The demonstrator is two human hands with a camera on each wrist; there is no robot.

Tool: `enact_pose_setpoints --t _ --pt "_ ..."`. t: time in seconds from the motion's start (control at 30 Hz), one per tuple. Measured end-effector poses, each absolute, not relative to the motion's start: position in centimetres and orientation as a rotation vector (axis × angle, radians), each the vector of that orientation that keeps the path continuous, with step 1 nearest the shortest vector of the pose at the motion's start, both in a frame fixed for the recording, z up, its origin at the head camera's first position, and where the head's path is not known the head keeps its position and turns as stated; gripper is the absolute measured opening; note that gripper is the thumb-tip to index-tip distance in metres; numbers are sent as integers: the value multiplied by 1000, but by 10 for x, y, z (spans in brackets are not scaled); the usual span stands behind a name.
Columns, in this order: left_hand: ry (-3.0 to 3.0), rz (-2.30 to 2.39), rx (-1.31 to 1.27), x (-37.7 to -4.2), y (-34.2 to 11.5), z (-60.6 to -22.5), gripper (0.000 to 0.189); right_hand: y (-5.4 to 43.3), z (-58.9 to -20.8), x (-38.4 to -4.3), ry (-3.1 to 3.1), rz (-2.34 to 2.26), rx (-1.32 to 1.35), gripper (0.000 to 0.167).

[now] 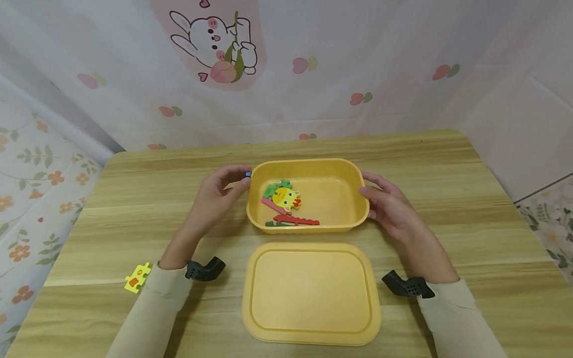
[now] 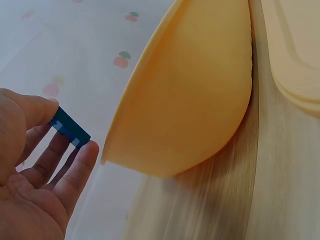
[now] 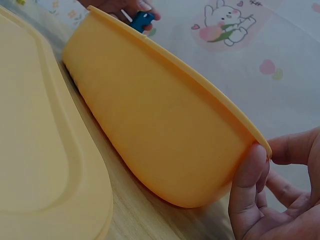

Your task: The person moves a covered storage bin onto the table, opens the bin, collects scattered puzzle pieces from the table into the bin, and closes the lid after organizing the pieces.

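Observation:
A yellow plastic box (image 1: 329, 191) stands mid-table with its top uncovered. At its left end, my left hand (image 1: 217, 196) pinches a small blue puzzle piece (image 2: 70, 127) between thumb and fingers, just outside the rim. My right hand (image 1: 389, 209) grips the box's right end, its thumb and fingers at the rim and outer wall, as the right wrist view shows. Inside the box lie a yellow giraffe-head piece (image 1: 284, 199), green pieces (image 1: 270, 191), a pink strip (image 1: 274, 206) and a red wavy piece (image 1: 297, 220) along the near wall.
The box's flat yellow lid (image 1: 311, 293) lies on the wooden table (image 1: 447, 199) in front of the box, between my forearms. Beside my left sleeve sits a yellow puzzle piece (image 1: 138, 277) with orange marks. A patterned curtain (image 1: 313, 99) hangs behind the table's far edge.

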State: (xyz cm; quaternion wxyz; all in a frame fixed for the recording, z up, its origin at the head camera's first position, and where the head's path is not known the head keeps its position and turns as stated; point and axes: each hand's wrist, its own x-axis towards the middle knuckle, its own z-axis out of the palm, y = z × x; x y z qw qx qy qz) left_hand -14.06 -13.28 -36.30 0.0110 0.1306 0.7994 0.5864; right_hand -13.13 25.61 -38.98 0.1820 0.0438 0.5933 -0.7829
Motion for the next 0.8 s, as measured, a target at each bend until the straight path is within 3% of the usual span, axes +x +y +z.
enact_pose_setpoints --t 0.47,0.8 --pt "2588 1667 502 -139 -113 -360 35 257 -389 -132 1664 -2217 128 34" --pt "2789 1460 777 -129 -107 -360 31 255 -390 -131 1655 -2225 126 32"
